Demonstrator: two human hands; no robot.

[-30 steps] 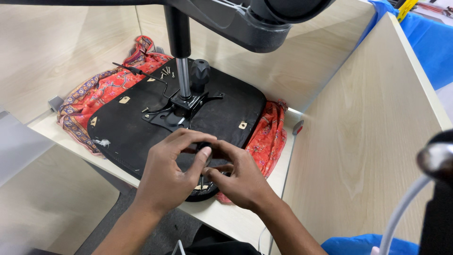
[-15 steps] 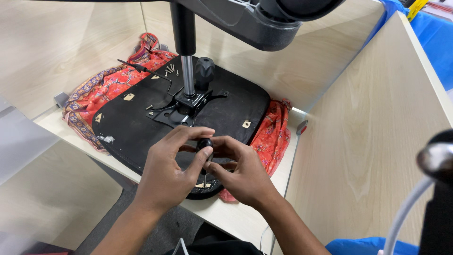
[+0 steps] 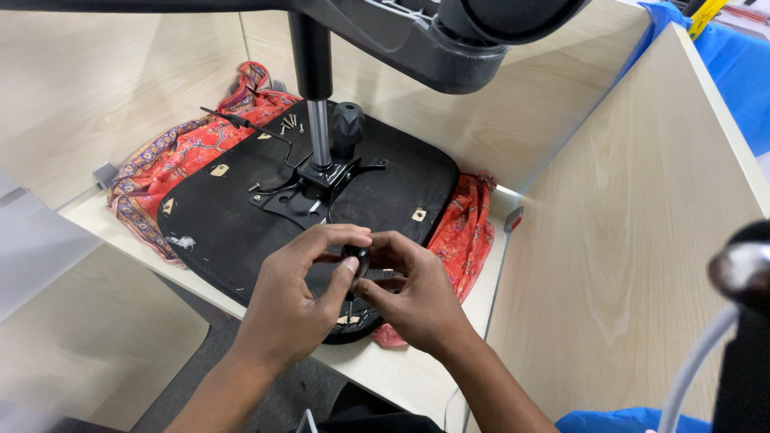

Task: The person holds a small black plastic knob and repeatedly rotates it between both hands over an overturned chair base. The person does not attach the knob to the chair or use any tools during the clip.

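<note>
An upturned black chair seat (image 3: pixel 241 220) lies on a red patterned cloth (image 3: pixel 188 148) on a light wooden desk. A metal mechanism plate (image 3: pixel 313 188) with a chrome gas-lift column (image 3: pixel 319 140) stands at the seat's middle. Both my hands meet over the seat's near edge. My left hand (image 3: pixel 301 309) and my right hand (image 3: pixel 409 297) pinch a small black knob-like part (image 3: pixel 357 258) between their fingertips. What lies under that part is hidden by my fingers.
A black ribbed knob (image 3: pixel 347 124) stands beside the column, with several loose screws (image 3: pixel 290 124) and a thin black tool (image 3: pixel 241 122) on the seat's far side. The chair's dark base (image 3: pixel 449 32) hangs overhead. Wooden partitions wall the desk on three sides.
My view has shifted slightly, so the seat sits a little higher. Both hands stay together at the seat's near edge, fingers working around the small black part.
</note>
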